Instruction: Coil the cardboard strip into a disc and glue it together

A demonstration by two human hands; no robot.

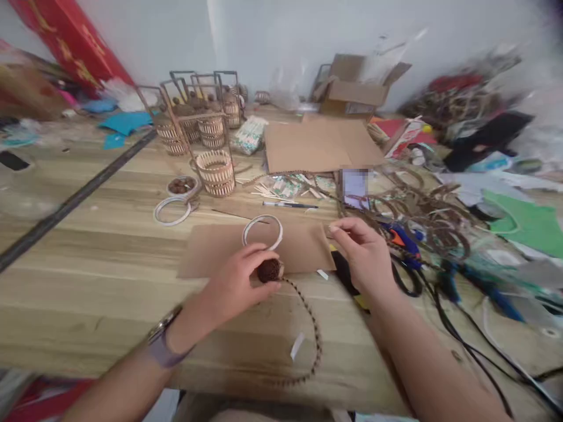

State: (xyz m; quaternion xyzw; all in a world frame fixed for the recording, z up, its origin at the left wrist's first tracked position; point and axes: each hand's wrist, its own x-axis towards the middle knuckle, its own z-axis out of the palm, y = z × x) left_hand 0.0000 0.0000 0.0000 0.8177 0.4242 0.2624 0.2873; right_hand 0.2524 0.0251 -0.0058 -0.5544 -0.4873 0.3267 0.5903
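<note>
My left hand point(240, 275) holds a dark brown woven ball point(268, 270) between thumb and fingers, above the near edge of a flat cardboard strip point(215, 246). From the ball a thin dark braided cord point(315, 328) curves down over the wooden table. Just beyond my left hand, a white ring point(280, 232) rests on the cardboard. My right hand point(363, 249) is at the strip's right end, its thumb and fingertips pinched together; whatever is between them is too small to name.
Small bamboo baskets point(215, 173) with frames stand at the back left, near a bowl of brown balls point(182, 186) and another ring point(160, 217). A pen point(290, 205) lies beyond the cardboard. Coiled strips point(422, 217), a blue glue gun point(407, 246) and black cables point(461, 340) crowd the right.
</note>
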